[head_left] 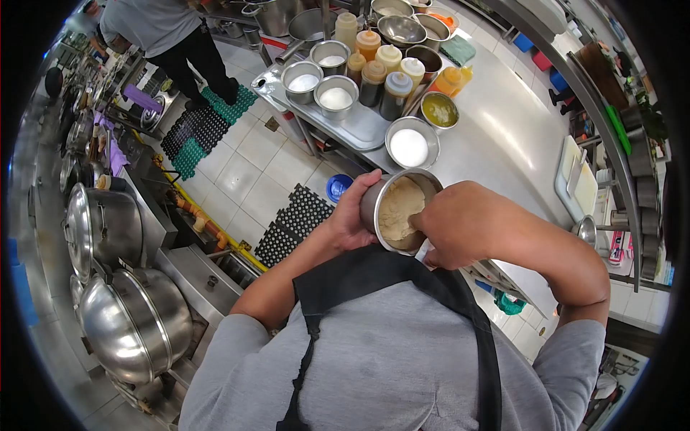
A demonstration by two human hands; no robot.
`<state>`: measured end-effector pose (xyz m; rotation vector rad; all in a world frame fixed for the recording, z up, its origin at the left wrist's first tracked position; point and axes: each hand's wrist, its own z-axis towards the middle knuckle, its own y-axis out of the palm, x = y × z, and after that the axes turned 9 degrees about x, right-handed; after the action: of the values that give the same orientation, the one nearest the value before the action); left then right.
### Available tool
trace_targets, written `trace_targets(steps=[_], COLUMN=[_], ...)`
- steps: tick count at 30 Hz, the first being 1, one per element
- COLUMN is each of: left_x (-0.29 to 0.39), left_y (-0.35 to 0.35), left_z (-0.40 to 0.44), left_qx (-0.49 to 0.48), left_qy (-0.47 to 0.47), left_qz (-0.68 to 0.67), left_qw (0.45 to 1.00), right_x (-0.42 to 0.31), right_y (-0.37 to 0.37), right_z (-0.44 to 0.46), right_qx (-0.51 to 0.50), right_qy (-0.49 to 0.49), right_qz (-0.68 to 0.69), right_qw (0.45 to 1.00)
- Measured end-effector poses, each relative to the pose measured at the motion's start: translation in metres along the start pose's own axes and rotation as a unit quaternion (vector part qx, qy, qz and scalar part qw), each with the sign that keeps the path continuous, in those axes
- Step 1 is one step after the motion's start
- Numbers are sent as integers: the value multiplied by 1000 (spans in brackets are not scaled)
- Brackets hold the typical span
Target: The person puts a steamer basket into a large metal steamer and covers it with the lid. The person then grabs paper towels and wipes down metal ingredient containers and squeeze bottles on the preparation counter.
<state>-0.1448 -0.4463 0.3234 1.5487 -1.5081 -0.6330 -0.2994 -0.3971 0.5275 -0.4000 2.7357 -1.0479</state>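
A metal canister [369,208] filled with pale beige powder [400,207] is held close to my chest, its mouth tipped up toward me. My left hand [352,215] wraps around its left side. Over the canister's right rim, my right hand [454,224] is curled, with fingertips reaching down to the powder. What those fingers grip, if anything, is hidden. A small white piece [424,251] shows below the right hand; I cannot tell what it is. Just beyond the canister, a metal bowl of white granules [410,147] sits on the steel counter.
Several squeeze bottles [397,93] and metal pots of white powder [336,97] crowd the steel counter [503,122]. A pot of greenish liquid [440,110] stands there too. At left are large steel pots [136,323]. A person [162,36] stands at the upper left near floor mats [194,133].
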Motion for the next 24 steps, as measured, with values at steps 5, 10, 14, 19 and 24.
trace_targets(steps=[5,10,14,19,24], left_x=[0,5,3,-2,1], left_y=[6,2,14,12,11], left_z=[2,3,3,5,9], left_qx=[26,26,77,46,63], left_qy=[1,-9,-2,65,41], left_qz=[2,-34,-31,93,46], left_qw=[1000,999,997,992,996], right_x=[6,14,14,30,38], right_y=[0,2,-2,-3,-4], right_z=[-2,-5,-3,33,32], right_qx=[47,99,81,-77,-43], right_qy=[-1,10,47,2,-12], right_qz=[24,20,12,76,109], right_qw=[999,995,996,994,993])
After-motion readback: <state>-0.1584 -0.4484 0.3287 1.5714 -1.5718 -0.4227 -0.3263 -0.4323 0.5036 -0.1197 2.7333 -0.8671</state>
